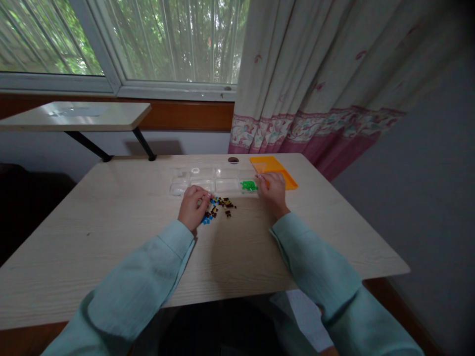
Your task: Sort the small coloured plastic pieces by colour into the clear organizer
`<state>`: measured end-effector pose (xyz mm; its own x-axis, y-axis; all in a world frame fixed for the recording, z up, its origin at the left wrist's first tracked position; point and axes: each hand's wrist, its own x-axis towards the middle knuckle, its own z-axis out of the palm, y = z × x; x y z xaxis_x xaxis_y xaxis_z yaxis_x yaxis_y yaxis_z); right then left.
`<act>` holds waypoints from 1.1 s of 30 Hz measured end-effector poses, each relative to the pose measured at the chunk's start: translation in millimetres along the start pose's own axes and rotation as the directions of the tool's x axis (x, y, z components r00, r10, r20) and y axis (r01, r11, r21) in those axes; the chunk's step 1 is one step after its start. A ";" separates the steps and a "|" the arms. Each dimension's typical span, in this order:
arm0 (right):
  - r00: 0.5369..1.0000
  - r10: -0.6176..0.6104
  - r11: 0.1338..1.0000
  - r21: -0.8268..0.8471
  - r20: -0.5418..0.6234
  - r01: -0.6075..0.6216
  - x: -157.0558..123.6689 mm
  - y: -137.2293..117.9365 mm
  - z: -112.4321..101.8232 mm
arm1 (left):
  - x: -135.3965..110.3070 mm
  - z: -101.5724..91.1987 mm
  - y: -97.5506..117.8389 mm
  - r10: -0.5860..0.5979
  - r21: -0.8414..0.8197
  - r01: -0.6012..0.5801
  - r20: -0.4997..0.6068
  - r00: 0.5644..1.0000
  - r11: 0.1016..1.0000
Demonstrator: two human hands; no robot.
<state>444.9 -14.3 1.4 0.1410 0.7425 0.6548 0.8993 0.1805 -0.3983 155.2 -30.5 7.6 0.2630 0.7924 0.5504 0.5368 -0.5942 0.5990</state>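
Note:
A clear compartment box [227, 186] lies across the far part of the table, with green pieces [248, 185] in a front compartment toward its right end. In front of it a loose pile of small bricks [225, 202] in blue, yellow and dark brown is spread on the wood. At the pile's left edge is my left hand [193, 206], its fingers curled and thumb close to the forefinger. My right hand [273, 193] is at the box's right end, thumb and forefinger pinched together beside the green pieces. Whatever either pinch holds is too small to make out.
An orange tray [267, 162] lies behind my right hand, partly covered by it. A dark round hole [233, 160] sits near the table's back edge. A raised shelf [111, 116] on black legs stands at the back left. A curtain [282, 113] hangs behind the table.

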 end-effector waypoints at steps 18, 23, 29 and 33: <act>0.998 -0.046 0.996 0.071 -0.032 0.048 -4.4 -25.9 4.7 | 3.0 16.7 22.2 0.160 0.305 -0.251 0.296 0.942 0.919; 0.998 -0.051 0.996 0.078 -0.033 0.053 -3.3 -26.8 3.1 | 3.5 10.9 22.1 0.151 0.338 -0.245 0.281 0.948 0.909; 0.999 -0.044 0.996 0.078 -0.028 0.046 -3.0 -30.6 2.0 | 5.2 13.1 21.9 0.131 0.335 -0.202 0.224 0.966 0.920; 0.998 -0.052 0.996 0.076 -0.029 0.054 -3.4 -32.8 2.0 | 5.6 13.6 23.1 0.140 0.308 -0.216 0.253 0.957 0.926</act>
<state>414.1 -21.4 10.9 0.1061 0.7134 0.6927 0.8715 0.2687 -0.4102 180.0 -38.0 16.6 0.5296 0.7106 0.4632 0.6872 -0.6796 0.2567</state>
